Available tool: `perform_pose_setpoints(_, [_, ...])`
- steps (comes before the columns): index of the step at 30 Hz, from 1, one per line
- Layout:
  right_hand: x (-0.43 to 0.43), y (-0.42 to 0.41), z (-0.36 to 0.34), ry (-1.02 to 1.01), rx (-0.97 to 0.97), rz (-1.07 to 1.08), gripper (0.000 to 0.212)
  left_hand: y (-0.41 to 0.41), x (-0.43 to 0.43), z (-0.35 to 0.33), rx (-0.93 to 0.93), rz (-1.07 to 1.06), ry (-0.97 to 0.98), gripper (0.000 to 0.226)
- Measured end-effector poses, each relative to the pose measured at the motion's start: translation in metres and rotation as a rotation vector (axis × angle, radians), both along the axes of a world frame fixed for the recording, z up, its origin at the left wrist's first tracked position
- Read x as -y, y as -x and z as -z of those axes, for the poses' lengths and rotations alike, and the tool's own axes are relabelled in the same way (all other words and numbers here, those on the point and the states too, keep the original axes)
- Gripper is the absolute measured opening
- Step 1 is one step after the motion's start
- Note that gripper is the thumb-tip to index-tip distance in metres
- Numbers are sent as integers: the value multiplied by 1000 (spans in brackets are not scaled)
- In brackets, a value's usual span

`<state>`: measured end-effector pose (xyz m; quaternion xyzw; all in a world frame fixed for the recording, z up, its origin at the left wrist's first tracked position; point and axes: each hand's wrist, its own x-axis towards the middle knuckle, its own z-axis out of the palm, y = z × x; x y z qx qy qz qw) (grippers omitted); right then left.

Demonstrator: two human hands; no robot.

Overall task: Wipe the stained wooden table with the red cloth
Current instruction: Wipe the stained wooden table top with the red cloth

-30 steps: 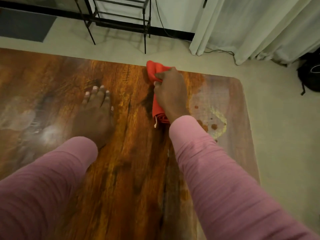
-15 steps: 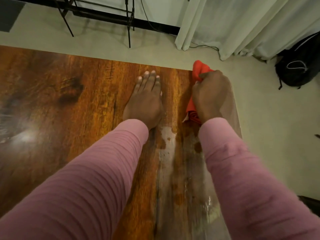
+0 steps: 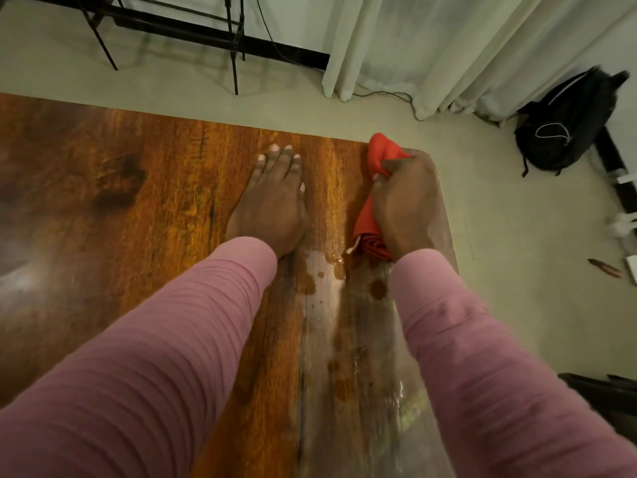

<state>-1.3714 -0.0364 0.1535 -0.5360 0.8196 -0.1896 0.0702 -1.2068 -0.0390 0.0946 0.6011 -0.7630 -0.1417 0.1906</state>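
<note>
While L hand (image 3: 272,205) lies flat, R hand (image 3: 406,205) grips red cloth (image 3: 370,229) on table (image 3: 155,188).

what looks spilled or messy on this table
Brown drips and a pale wet smear mark the right end of the table. They lie nearer the person than the red cloth that the right hand grips at the far corner, so they look unwiped.
</note>
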Motion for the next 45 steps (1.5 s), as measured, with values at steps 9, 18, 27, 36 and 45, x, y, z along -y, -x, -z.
perform_pose_setpoints(9, [-3,-62,25,4,-25,-312,24,-2,-4,-7,-7,1,-16,50])
perform_pose_setpoints(18, [-26,-19,13,37,83,19,16,-29,-31,-3,86,-42,-10,49])
perform_pose_setpoints(27, [-98,-93,27,68,77,-311,24,-31,-33,2,132,-8,-18,60])
perform_pose_setpoints(36, [-96,-40,21,-18,3,72,19,-25,-31,3,144,0,36,49])
perform_pose_setpoints(45, [-141,-63,28,8,-18,-202,29,-30,-34,3,162,8,23,49])
